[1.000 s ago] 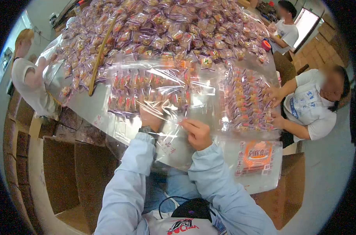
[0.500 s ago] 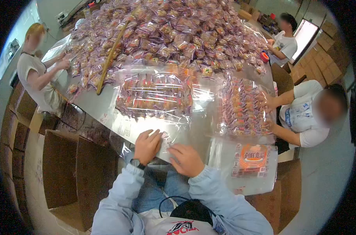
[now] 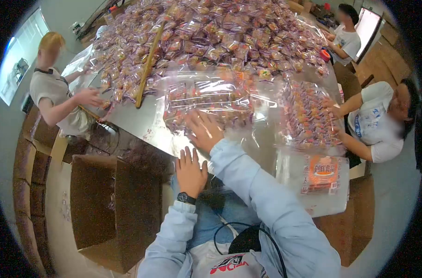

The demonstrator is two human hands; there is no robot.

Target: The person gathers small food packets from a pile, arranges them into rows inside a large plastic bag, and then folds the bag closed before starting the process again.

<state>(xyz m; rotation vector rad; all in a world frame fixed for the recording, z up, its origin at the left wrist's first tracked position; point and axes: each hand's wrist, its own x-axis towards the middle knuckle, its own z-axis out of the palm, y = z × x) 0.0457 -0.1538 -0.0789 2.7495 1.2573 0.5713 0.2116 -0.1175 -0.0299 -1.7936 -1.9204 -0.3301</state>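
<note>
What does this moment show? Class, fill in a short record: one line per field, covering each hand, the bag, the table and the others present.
Left hand: left hand flat, fingers spread, at the table's near edge on the clear film
Right hand: right hand laid flat on the filled bag
Bag: clear plastic bag packed with rows of wrapped snacks
Table: metal table with a heap of wrapped snacks and a wooden stick
Nearby: second filled bag under a co-worker's hands; printed empty bags; cardboard box

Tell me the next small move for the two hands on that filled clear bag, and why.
Probably slide the right hand across the filled clear bag to flatten it. That hand lies open on the bag's near side, the left hand rests flat at the table edge on the bag's loose mouth, and the film looks puffed and wrinkled.
</note>
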